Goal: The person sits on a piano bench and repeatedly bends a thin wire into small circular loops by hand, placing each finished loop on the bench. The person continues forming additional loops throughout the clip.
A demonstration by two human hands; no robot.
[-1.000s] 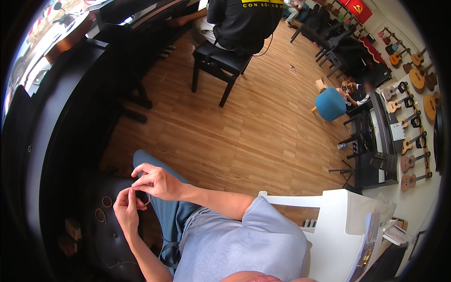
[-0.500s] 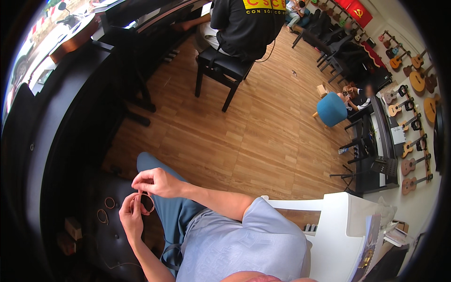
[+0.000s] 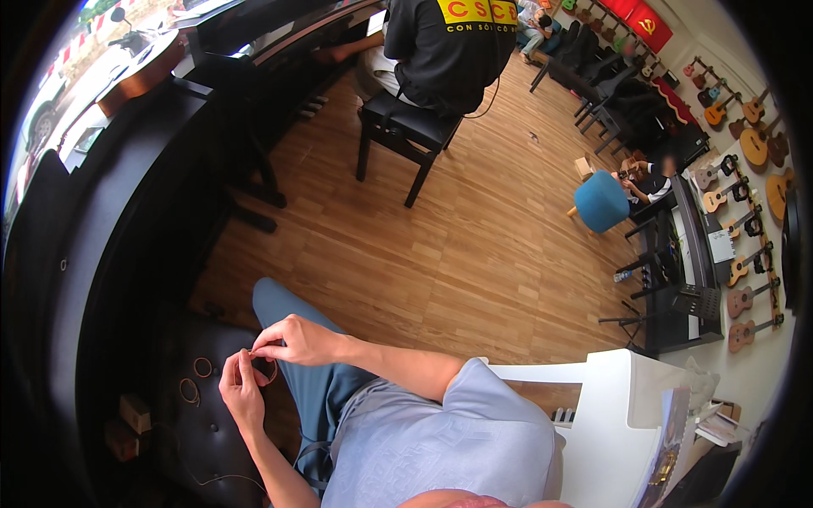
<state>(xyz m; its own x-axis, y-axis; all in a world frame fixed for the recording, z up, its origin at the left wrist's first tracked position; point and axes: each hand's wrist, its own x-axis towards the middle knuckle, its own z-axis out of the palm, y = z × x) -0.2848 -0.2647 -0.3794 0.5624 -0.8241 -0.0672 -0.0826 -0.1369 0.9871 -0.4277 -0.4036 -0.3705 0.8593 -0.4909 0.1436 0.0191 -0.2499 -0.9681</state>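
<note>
A copper-coloured coiled instrument string (image 3: pixel 273 371) is held between my two hands above the black tufted bench seat (image 3: pixel 224 444). My left hand (image 3: pixel 243 394) pinches it from below, thumb and fingers together. From the right, the fingertips of my right hand (image 3: pixel 303 340) close on the string at the same spot, close to the left fingertips. Part of the coil is hidden behind the fingers. On the seat beside my left hand lie two more coils, an upper coil (image 3: pixel 202 367) and a lower coil (image 3: pixel 189 391). A thin loose string (image 3: pixel 222 479) trails across the seat nearer to me.
Small brown blocks (image 3: pixel 134 412) sit at the seat's left side. A black piano (image 3: pixel 127 182) runs along the left, with a guitar (image 3: pixel 144 76) on top. A person (image 3: pixel 449 59) sits on a black bench ahead. A white piano (image 3: pixel 605 406) stands at my right.
My right hand has come down and turned so its fingertips meet the left ones at the string. The ring of the coil, plainly visible before, is now mostly covered. The view has shifted slightly.
</note>
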